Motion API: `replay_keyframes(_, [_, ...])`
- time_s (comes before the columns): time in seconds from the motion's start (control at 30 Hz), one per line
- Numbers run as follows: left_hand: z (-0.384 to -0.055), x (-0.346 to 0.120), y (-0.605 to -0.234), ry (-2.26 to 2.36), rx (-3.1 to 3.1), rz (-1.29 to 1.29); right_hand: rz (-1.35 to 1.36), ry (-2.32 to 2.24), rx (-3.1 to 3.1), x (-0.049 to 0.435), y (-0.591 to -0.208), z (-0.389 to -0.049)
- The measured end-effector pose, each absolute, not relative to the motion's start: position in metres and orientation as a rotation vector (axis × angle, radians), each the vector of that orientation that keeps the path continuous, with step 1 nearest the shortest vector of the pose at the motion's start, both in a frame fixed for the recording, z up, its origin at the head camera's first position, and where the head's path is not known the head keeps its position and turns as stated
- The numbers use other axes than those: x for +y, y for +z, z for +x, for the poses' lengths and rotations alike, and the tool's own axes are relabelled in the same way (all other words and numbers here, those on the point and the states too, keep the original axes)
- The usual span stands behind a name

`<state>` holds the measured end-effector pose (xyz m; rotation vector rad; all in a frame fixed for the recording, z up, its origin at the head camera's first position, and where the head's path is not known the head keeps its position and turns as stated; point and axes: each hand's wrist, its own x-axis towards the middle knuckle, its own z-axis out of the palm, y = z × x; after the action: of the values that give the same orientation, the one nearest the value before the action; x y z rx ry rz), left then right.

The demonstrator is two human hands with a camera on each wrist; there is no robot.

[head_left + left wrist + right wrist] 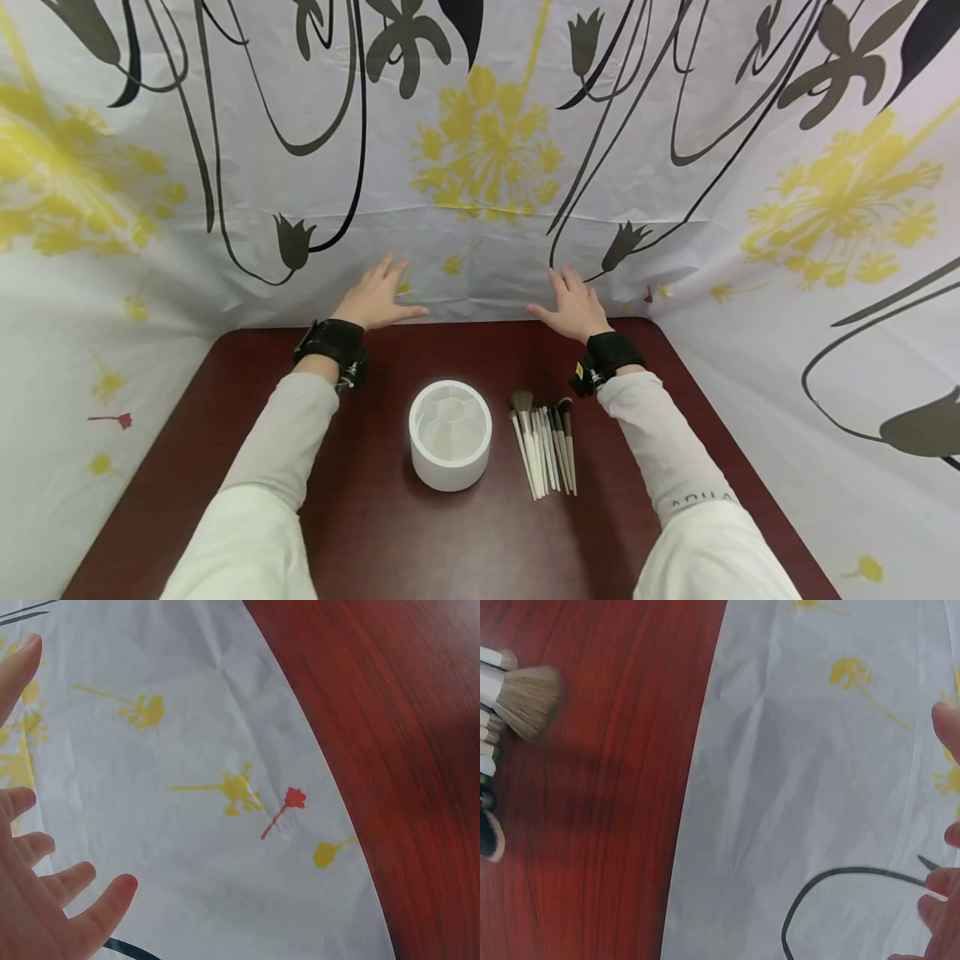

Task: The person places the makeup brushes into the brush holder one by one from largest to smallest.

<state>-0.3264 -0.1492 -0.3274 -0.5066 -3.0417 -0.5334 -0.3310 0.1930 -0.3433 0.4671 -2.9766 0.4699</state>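
A round white organizer cup [450, 479] with several compartments stands upright on the dark red table. To its right lies a row of makeup brushes [543, 450], side by side, with light and dark handles and heads pointing away from me. In the right wrist view a fluffy brush head [531, 701] shows at the left edge. My left hand [377, 298] is held out past the table's far edge, fingers spread, holding nothing. My right hand [573, 308] is likewise stretched out beyond the brushes with its fingers apart and nothing in them.
The wood-grain table [360, 533] has rounded far corners. White fabric [480, 275] printed with yellow flowers and grey stems hangs behind it and along both sides. A black band [330, 343] sits on my left wrist, another band [611, 354] on my right.
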Motion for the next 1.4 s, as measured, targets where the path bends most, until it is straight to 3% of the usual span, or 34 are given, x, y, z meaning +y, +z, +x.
replay_keyframes(1.4, [-0.272, -0.143, -0.352, -0.556, -2.843, -0.995, 0.599, 0.478, -2.866, 0.186, -0.394, -0.280])
